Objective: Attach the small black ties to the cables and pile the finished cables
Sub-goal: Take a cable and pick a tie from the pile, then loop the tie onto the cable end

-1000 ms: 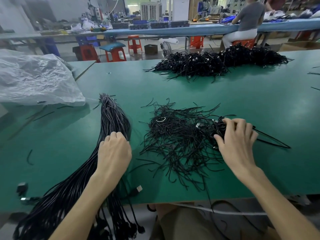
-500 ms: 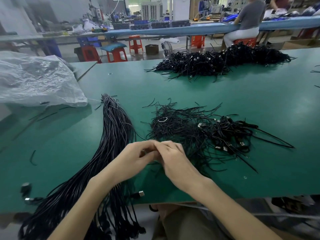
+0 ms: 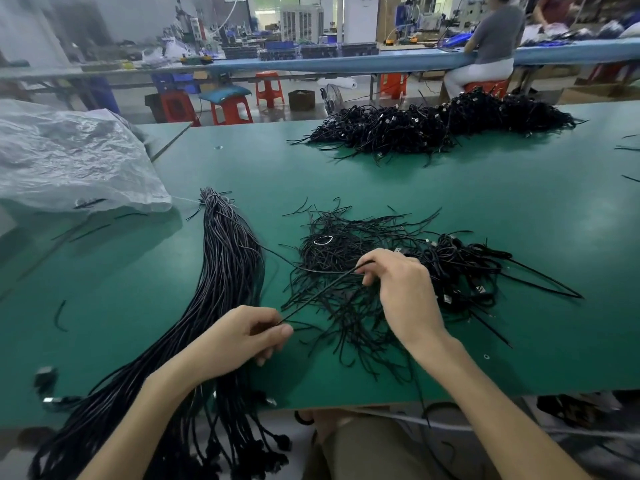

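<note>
The hands have parted: left hand (image 3: 242, 337) and right hand (image 3: 403, 292) each pinch one end of a thin black strand (image 3: 320, 295) (straight, taut) stretched between them.

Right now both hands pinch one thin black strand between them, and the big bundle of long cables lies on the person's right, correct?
Not quite: the head view shows the bundle of long cables on the person's left, beside the left hand. The rest holds: left hand and right hand pinch one thin black strand between them.
</note>
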Demonstrator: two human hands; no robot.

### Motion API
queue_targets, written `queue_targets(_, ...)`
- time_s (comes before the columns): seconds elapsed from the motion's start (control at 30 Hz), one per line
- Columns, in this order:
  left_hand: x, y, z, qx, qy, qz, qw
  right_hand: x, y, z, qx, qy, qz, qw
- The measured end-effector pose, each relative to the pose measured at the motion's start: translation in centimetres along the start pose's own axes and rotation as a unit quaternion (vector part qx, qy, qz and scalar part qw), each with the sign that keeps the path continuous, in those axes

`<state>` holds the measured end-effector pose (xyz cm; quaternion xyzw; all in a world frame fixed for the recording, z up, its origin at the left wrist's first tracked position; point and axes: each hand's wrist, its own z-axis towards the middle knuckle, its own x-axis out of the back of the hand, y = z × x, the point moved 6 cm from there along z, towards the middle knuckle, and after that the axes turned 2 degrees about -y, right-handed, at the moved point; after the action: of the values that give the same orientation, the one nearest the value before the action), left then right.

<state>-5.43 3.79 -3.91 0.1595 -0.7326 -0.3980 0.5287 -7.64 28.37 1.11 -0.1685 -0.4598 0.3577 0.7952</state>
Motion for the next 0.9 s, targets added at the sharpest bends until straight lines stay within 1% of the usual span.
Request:
queue_targets(0.07, 0.2, -0.2, -0.2, -0.002, 0.006, 0.008, 1.0, 0.7, 1.5, 0.3, -0.067, 0.028, 0.074, 0.995)
queue_targets(0.13, 0.2, -0.2, -0.2, -0.002, 0.016, 0.009, 1.0, 1.0, 2.7, 0.4, -0.111, 0.034, 0.102, 0.988)
queue_targets(0.23, 0.5, 0.2, -0.3, -0.009, 0.036, -0.006, 0.999, 1.0, 3.7, 0.1, -0.138, 0.042, 0.113, 0.983)
queue_targets(0.3, 0.4, 0.4, -0.2, -0.003, 0.034, 0.023, 0.999, 1.2, 4.2, 0.0, -0.152, 0.064, 0.135, 0.977)
queue_targets(0.4, -0.3, 0.5, -0.3, 0.012, 0.009, 0.087, 0.996, 1.3, 4.5, 0.1, -0.166, 0.079, 0.157, 0.97)
queue_targets(0.5, -0.1, 0.3, -0.5, 0.021, 0.007, 0.079, 0.997, 1.2, 4.3, 0.0, -0.175, 0.077, 0.152, 0.97)
queue_targets(0.57, 0.4, 0.5, -0.6, 0.016, 0.026, 0.053, 0.998, 0.9, 4.5, -0.2, -0.186, 0.058, 0.141, 0.971)
queue_targets(0.6, 0.5, 0.6, -0.7, 0.008, 0.043, 0.04, 0.998, 0.7, 4.6, -0.3, -0.193, 0.033, 0.123, 0.973)
queue_targets(0.7, 0.8, 1.2, -0.6, -0.014, 0.114, -0.007, 0.993, -0.4, 4.1, -0.6, -0.182, -0.074, 0.058, 0.979)
queue_targets(0.8, 0.8, 2.1, -0.1, -0.018, 0.15, -0.019, 0.988, -1.3, 2.4, -1.1, -0.138, -0.146, -0.002, 0.98)
queue_targets(0.9, 0.8, 3.1, 0.8, -0.011, 0.152, -0.011, 0.988, -1.7, -0.2, -1.2, -0.049, -0.164, -0.092, 0.981)
